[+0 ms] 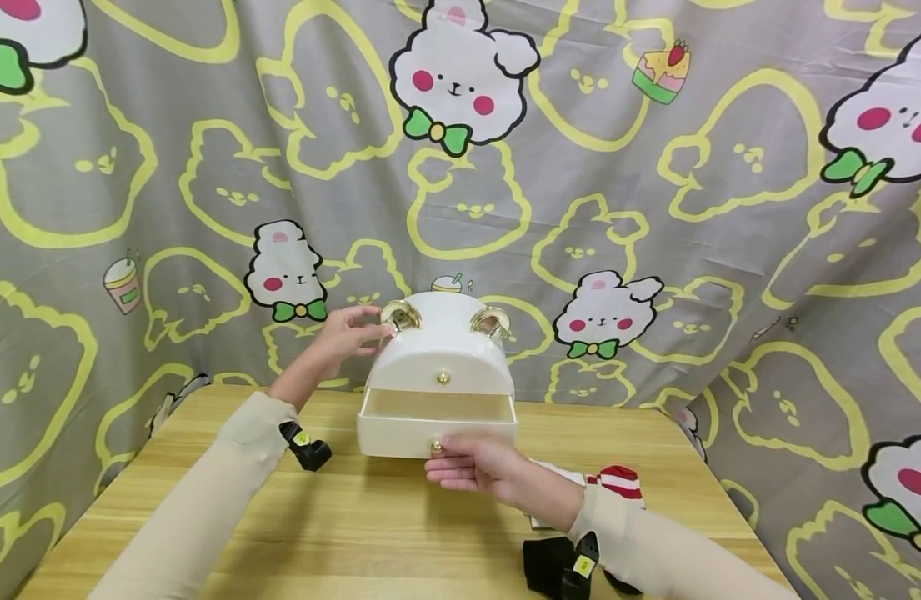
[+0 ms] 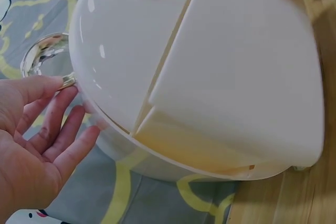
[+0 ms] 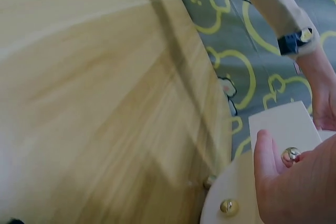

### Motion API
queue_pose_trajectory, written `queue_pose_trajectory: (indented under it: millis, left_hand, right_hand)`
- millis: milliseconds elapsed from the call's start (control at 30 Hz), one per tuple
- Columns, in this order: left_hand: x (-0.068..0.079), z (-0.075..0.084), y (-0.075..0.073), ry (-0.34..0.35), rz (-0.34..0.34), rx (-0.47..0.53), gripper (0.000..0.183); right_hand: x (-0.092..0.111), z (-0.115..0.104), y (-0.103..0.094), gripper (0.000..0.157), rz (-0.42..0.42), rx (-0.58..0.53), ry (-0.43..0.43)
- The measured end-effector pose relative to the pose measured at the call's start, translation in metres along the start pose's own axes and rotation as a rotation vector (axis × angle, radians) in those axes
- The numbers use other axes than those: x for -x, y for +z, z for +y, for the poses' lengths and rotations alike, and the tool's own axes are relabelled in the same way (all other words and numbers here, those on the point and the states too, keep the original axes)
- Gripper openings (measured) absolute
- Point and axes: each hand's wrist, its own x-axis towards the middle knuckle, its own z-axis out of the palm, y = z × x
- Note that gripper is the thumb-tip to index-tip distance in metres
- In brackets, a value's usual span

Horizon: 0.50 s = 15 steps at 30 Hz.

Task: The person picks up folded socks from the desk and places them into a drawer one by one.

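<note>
A white two-drawer storage box with gold ring-shaped ears stands on the wooden table. Its lower drawer is pulled out, and the inside that shows in the head view is bare. At the box's left side, my left hand pinches the base of the gold ear between thumb and forefinger; its other fingers spread beside the shell. My right hand is at the drawer front, pinching the round gold knob. The upper drawer is closed, with a gold knob of its own.
Right of the box, partly behind my right forearm, lie a red-and-white striped cloth item, a white item and a black cloth item. A patterned grey curtain hangs behind the table.
</note>
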Motion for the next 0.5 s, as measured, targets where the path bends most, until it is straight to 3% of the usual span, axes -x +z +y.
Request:
queue_pose_trajectory:
  millis: [267,500]
  left_hand:
    - [-0.001,0.004,-0.002,-0.012,-0.022,-0.025,0.047]
    - [-0.002,0.003,-0.002,-0.018,-0.021,-0.036,0.051]
  right_hand:
    - [0.014,0.008,0.008,0.024,0.022,-0.029,0.004]
    - [0.027,0.012,0.013,0.024,0.033,-0.025,0.001]
